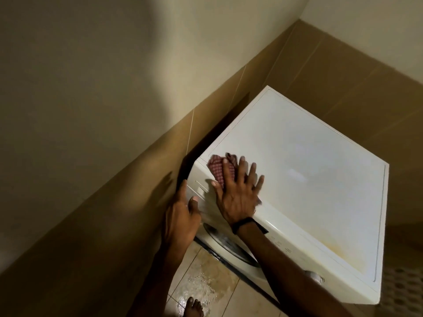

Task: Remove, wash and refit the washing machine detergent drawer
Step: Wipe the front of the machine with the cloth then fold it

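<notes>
A white front-loading washing machine [309, 168] stands in a tiled corner. Its detergent drawer front [200, 187] sits flush in the upper left of the front panel. My right hand [238, 191] lies flat with straight, spread fingers on a red checked cloth [217, 168], pressing it onto the machine's top front corner above the drawer. My left hand [180, 216] rests against the machine's left front corner, thumb on the drawer front and index finger along the side edge. A black band circles my right wrist.
Brown wall tiles [137, 179] close in on the machine's left and back. The floor tiles [206, 282] in front are wet and shiny. A bare foot [193, 307] stands on them near the bottom edge. The door glass [229, 243] shows below my right wrist.
</notes>
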